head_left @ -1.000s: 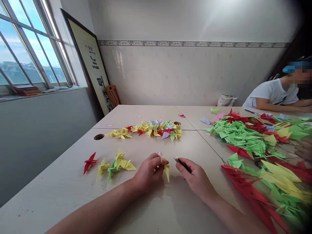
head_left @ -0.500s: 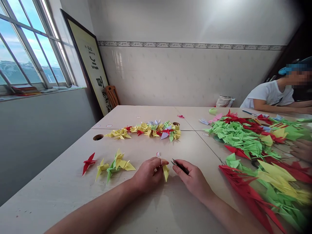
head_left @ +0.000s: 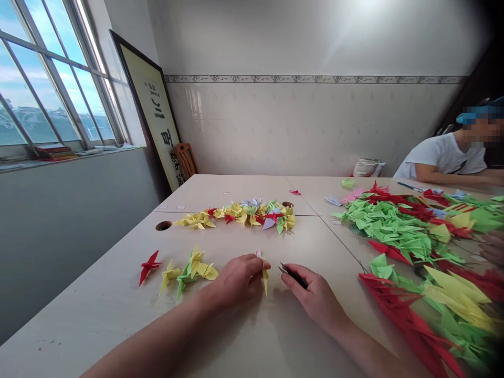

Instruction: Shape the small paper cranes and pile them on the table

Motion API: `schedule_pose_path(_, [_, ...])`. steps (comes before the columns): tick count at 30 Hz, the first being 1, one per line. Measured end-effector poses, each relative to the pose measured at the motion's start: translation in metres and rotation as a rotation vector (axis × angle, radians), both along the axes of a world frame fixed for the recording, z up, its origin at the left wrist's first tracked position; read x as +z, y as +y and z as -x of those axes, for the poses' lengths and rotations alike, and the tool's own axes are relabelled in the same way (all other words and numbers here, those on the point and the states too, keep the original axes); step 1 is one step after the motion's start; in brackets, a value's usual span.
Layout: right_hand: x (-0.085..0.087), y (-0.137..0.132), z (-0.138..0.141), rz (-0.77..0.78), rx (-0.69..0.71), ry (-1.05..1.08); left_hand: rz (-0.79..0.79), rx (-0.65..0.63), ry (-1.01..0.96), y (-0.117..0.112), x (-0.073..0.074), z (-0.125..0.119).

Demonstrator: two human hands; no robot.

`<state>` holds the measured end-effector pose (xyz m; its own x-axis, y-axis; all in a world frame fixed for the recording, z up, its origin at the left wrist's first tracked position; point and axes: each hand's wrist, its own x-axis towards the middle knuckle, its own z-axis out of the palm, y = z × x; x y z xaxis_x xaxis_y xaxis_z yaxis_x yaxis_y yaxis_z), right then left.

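My left hand [head_left: 238,277] is closed, pinching a small folded yellow paper piece [head_left: 265,278] that hangs point down just above the table [head_left: 118,315]. My right hand [head_left: 315,296] is closed around a thin dark tool [head_left: 292,274], perhaps tweezers, whose tip points toward the yellow piece and stops a few centimetres short of it. A tiny scrap of paper [head_left: 258,253] lies just beyond my left fingers. To the left of my left hand lies a small cluster of folded yellow and green pieces [head_left: 191,268] and a single red one [head_left: 148,264].
A long row of mixed folded pieces [head_left: 244,214] lies across the table's middle. A big heap of green, red and yellow folded paper [head_left: 413,247] covers the right side. A cable hole [head_left: 163,226] sits at left. Another person [head_left: 444,157] sits at the far right.
The yellow piece in my left hand has turned and now shows narrower. My right hand has shifted slightly lower with the tool. The view has shifted a little.
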<state>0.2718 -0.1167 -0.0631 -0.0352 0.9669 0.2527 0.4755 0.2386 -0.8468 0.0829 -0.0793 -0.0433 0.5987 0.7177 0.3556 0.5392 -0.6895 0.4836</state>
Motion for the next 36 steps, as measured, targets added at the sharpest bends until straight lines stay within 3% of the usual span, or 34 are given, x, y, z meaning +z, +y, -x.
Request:
schedule_pose_path(3, [0.002,-0.001,0.0,0.004,0.012,-0.015,-0.087,0.051,0.174,0.008,0.019,0.015])
schedule_pose_path(7, [0.002,-0.001,-0.001,0.013,0.005,-0.002,-0.091,0.182,0.354,0.015,0.037,0.044])
schedule_pose_path(12, [-0.001,-0.001,-0.002,0.012,0.019,0.001,0.116,0.248,0.471,0.018,0.059,0.078])
schedule_pose_path(14, [-0.001,-0.001,-0.001,0.019,0.016,-0.007,0.182,0.282,0.442,0.028,0.068,0.087])
schedule_pose_path(16, [0.0,-0.001,-0.001,0.035,0.022,-0.025,0.158,0.398,0.438,0.047,0.075,0.095])
schedule_pose_path(20, [0.001,-0.001,-0.001,0.038,0.033,-0.039,0.068,0.66,0.458,0.101,0.07,0.108])
schedule_pose_path(23, [0.001,-0.001,0.0,0.038,0.026,-0.036,0.08,0.75,0.447,0.136,0.053,0.115])
schedule_pose_path(26, [0.002,-0.001,0.001,0.056,0.041,-0.035,0.128,0.776,0.418,0.154,0.037,0.119])
schedule_pose_path(28, [0.003,0.0,0.001,0.058,0.053,-0.042,0.149,0.777,0.376,0.156,0.035,0.119])
schedule_pose_path(31, [0.005,0.001,0.002,0.041,0.052,-0.047,0.136,0.771,0.276,0.148,0.046,0.113])
schedule_pose_path(34, [0.004,0.001,0.002,0.027,0.058,-0.038,0.1,0.735,0.14,0.122,0.063,0.091])
schedule_pose_path(36, [0.003,0.001,0.002,0.02,0.066,-0.03,0.113,0.659,0.041,0.094,0.064,0.065])
